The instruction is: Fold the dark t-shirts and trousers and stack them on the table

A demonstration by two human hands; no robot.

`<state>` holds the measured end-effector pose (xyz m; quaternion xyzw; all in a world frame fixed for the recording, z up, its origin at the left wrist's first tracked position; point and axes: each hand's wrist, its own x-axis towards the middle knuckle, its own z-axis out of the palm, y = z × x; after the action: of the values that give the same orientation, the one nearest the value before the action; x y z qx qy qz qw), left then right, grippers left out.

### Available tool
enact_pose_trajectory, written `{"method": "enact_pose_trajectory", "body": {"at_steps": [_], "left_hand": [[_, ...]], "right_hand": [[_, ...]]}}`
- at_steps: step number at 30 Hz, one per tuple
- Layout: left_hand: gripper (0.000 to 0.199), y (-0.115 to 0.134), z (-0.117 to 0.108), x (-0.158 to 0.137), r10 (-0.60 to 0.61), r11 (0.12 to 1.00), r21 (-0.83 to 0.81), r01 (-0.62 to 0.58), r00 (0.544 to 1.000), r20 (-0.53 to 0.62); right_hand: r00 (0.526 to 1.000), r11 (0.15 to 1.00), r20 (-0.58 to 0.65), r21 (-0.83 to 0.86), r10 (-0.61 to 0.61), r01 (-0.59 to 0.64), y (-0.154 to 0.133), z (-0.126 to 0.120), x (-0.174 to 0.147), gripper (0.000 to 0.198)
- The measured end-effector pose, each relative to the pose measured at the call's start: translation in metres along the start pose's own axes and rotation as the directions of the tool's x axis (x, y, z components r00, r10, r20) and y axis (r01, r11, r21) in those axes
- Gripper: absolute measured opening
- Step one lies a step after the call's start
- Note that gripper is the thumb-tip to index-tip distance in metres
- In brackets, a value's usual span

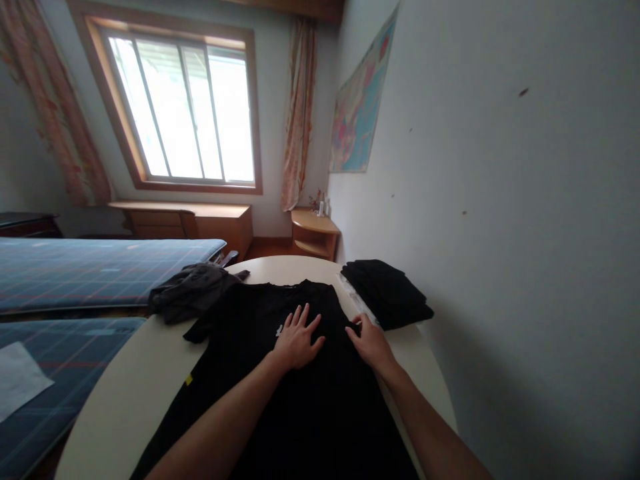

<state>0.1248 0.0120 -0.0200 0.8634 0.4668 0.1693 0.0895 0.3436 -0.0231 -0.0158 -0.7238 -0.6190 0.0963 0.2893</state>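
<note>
A black T-shirt (320, 400) lies spread over the pale round table, its collar pointing away from me. A small white print shows on its chest, and a yellow tag (189, 379) sticks out at its left side. My left hand (299, 341) rests flat on the chest with its fingers spread. At the shirt's right edge, my right hand (371, 343) has thumb and fingers closed around the black sleeve cloth. Part of that sleeve is hidden by the hand.
Folded black clothes (385, 290) are stacked at the table's right, against the wall. A crumpled dark grey garment (190, 290) lies at the left edge of the table (115, 393). Plaid mattresses (100, 273) stand left; a wooden corner shelf (315, 223) is beyond.
</note>
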Motion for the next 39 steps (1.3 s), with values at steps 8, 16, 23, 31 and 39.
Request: {"method": "enact_pose_trajectory", "body": {"at_steps": [8, 16, 23, 31, 39], "left_hand": [[0.049, 0.001, -0.006, -0.002, 0.120, 0.992, -0.038, -0.120, 0.993, 0.008], [0.040, -0.002, -0.005, 0.000, 0.117, 0.985, -0.119, -0.123, 0.991, -0.059], [0.044, -0.008, -0.006, 0.006, -0.040, 0.934, -0.357, 0.000, 0.994, -0.103], [0.048, -0.016, -0.007, 0.009, -0.144, 0.877, -0.477, 0.050, 0.976, -0.163], [0.037, -0.011, -0.004, 0.007, -0.068, 0.954, -0.300, -0.003, 0.971, -0.227]], "right_hand": [[0.998, 0.935, -0.039, 0.349, -0.049, 0.060, 0.010, 0.003, 0.002, 0.038], [0.999, 0.922, -0.029, 0.388, 0.028, -0.015, 0.006, 0.003, 0.002, 0.045], [1.000, 0.901, -0.026, 0.433, -0.009, 0.019, -0.031, -0.004, 0.000, 0.037], [0.976, 0.854, 0.084, 0.503, -0.203, 0.134, -0.076, 0.009, -0.016, 0.028], [0.957, 0.982, 0.241, 0.140, -0.161, 0.130, -0.068, -0.008, -0.053, 0.030]]}}
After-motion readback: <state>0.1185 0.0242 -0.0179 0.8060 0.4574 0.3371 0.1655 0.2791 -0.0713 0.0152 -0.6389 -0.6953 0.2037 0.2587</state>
